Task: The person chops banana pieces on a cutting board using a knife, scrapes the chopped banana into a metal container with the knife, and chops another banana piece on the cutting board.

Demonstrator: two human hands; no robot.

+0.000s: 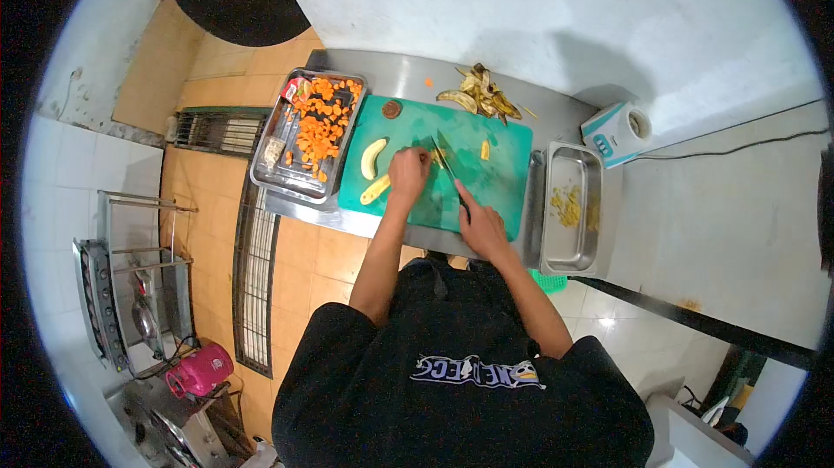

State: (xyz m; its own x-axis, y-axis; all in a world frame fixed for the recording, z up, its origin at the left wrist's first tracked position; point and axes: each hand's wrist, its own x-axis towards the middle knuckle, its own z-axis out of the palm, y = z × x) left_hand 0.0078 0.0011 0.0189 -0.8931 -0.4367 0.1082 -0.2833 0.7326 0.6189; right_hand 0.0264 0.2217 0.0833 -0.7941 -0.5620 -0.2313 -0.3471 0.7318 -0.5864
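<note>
My right hand (483, 229) grips a kitchen knife (446, 155) by its dark handle, the blade over the green cutting board (499, 190). Close beside the blade, my left hand (409, 171) is closed, its curled fingers on a piece of banana (437, 156) that they partly hide. A peeled banana (373, 159) lies left of my left hand. Below it, a second banana (374, 190) is partly covered by that hand. A short banana chunk (485, 150) sits at the right of the board, and a round brown object (392, 109) at its upper left corner.
A clear tray (261, 164) of carrot pieces (320, 133) stands at the left. Banana peels (482, 96) lie behind the board. Right of it is a steel pan (550, 246) with yellow pieces (566, 206); a white-and-teal box (612, 133) stands by the wall.
</note>
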